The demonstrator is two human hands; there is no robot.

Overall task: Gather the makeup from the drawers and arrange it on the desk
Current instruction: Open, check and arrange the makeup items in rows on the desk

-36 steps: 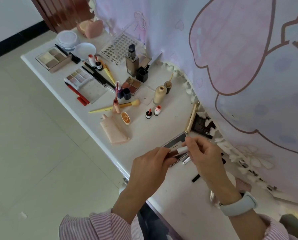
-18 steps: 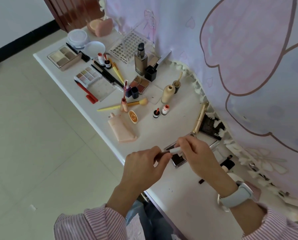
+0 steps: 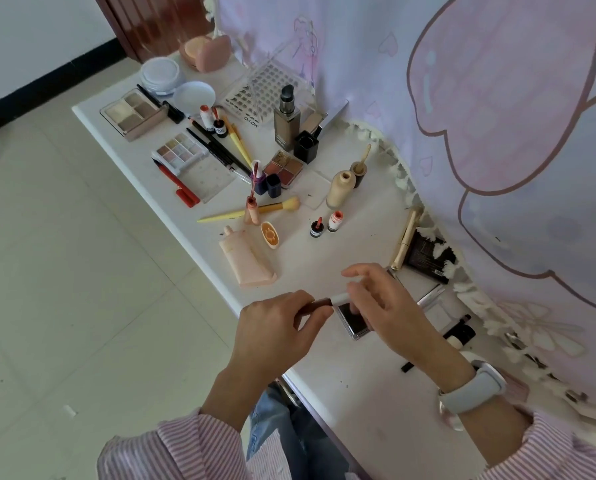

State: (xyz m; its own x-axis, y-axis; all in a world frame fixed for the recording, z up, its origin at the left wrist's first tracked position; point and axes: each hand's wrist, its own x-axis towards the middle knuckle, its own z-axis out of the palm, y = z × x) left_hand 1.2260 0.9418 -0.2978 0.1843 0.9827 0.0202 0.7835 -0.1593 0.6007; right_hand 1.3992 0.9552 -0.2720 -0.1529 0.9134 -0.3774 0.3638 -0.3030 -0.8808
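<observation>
Head view, nearest first: my striped sleeves and, on my right wrist, a pale watch band (image 3: pixel 474 393). Item one, my left hand (image 3: pixel 276 332), fingers curled round the dark end of a slim lip stick (image 3: pixel 327 301); my right hand (image 3: pixel 386 306) pinched its white end, index finger lifted free. I judged the two-handed hold was for capping or uncapping the stick over the desk (image 3: pixel 376 403), near its front edge, so a dropped part would land on the top, not the floor. Item two, directly beneath the hands: a dark compact (image 3: pixel 353 322) lying flat, partly hidden by my right hand. Item three, just beyond on the left: a peach tube (image 3: pixel 246 261) laid on its side, a small orange case (image 3: pixel 270 234) beside it. Item four, right of centre: two little nail-polish-like bottles (image 3: pixel 326 225) standing upright close together, a gold tube (image 3: pixel 405 237) lying against the curtain edge. Item five, mid-desk: a beige bottle (image 3: pixel 341 188) standing, a yellow brush (image 3: pixel 251 211) lying flat, a brown palette (image 3: pixel 284 167). Item six, farther: a tall pump bottle (image 3: pixel 287 121) upright, an open pale palette (image 3: pixel 182 154), pencils laid roughly parallel. Item seven, far corner: a four-pan palette (image 3: pixel 134 114), round white puffs (image 3: pixel 159 74), a pink sponge case (image 3: pixel 206 51). Whether any drawer was open I could not tell.
</observation>
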